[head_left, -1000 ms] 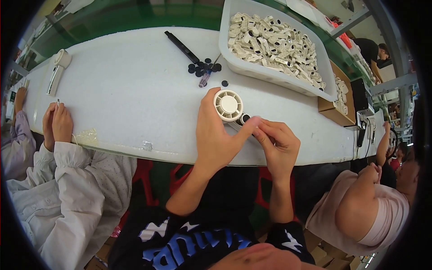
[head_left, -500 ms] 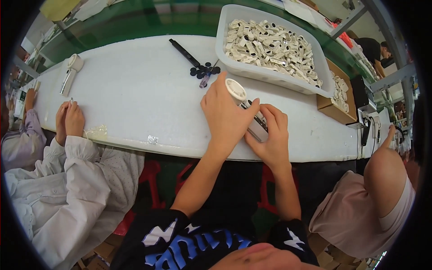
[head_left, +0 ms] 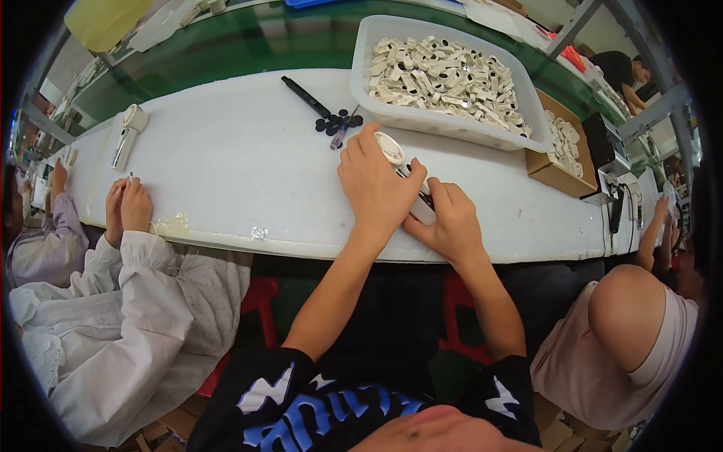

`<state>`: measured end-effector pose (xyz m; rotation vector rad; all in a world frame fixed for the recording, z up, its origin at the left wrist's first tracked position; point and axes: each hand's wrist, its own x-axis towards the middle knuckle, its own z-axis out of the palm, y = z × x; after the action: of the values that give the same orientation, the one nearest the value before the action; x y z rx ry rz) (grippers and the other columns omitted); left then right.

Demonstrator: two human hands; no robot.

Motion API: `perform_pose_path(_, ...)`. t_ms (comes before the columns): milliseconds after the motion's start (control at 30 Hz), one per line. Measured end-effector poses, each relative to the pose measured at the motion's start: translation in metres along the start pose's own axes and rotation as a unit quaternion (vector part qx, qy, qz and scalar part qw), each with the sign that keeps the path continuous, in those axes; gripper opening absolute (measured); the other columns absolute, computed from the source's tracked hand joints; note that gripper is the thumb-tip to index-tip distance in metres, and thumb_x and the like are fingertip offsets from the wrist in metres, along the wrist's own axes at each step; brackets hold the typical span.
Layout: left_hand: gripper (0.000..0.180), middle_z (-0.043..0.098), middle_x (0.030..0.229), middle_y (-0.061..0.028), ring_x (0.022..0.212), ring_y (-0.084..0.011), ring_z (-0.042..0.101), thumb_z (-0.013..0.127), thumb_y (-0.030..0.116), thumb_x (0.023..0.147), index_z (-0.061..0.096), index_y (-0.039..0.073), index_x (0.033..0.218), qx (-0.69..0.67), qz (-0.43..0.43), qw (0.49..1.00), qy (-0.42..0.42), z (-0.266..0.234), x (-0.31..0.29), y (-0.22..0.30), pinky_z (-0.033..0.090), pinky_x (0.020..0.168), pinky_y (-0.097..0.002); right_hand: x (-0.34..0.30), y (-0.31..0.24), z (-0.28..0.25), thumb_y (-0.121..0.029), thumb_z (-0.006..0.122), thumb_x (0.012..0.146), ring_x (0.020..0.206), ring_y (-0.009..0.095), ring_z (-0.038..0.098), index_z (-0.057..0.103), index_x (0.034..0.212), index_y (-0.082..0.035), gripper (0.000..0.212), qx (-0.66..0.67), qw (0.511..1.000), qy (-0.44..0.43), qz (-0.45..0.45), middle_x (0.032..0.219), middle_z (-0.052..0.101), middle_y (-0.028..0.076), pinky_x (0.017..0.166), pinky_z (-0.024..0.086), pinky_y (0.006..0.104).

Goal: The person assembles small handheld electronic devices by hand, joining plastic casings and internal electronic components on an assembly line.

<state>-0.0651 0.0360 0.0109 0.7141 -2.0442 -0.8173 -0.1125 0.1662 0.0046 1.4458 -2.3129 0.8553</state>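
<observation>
My left hand [head_left: 369, 184] and right hand [head_left: 452, 222] are both closed on one white handheld fan [head_left: 391, 149], the left beside its round head with the thumb reaching over the handle, the right around the handle's lower end. The fan is over the table [head_left: 226, 158], between the front edge and the translucent tub [head_left: 444, 123] heaped with small white parts, its head leaning toward the far edge. I cannot tell whether it touches the table, since my fingers cover much of it.

What could go wrong, I judge, starts with the grip: the casing looks smooth, so if my thumb presses hard while the right hand gives way, the handle could twist loose and knock against the table or drop over the front edge. Any small piece under my fingers (I can't make one out) could slip off the same way.

Just beyond my left hand lie loose black discs [head_left: 331, 125], a screwdriver [head_left: 338, 138] with a purplish handle and a black pen-like tool [head_left: 305, 96]; a careless sweep of my knuckles could scatter the discs or roll the screwdriver. The tub is heaped, so a bump at its near wall might spill parts.
</observation>
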Motion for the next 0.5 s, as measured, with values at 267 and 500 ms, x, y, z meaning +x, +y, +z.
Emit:
perform_pose_path(267, 0.068, 0.053, 0.111, -0.019, 0.102, -0.0375, 0.05, 0.075, 0.02, 0.065, 0.046, 0.001, 0.124, 0.006, 0.017, 1.0, 0.006, 0.0008, 0.0006, -0.0008, 0.041, 0.087, -0.0471, 0.0, 0.0017, -0.0001, -0.02, 0.08, 0.065, 0.071, 0.032, 0.058, 0.055, 0.104, 0.006, 0.053, -0.005, 1.0, -0.009, -0.017, 0.077, 0.058, 0.016, 0.061, 0.049, 0.0405)
perform_pose_path(500, 0.066, 0.053, 0.111, -0.019, 0.104, -0.0373, 0.051, 0.074, 0.021, 0.068, 0.047, 0.001, 0.125, -0.002, 0.026, 1.0, 0.005, -0.0027, 0.0002, -0.0051, 0.041, 0.087, -0.0471, 0.0063, -0.0026, -0.0039, -0.02, 0.078, 0.066, 0.07, 0.032, 0.057, 0.055, 0.1, 0.005, 0.048, -0.001, 0.999, -0.002, -0.041, 0.077, 0.058, 0.015, 0.062, 0.05, 0.0405)
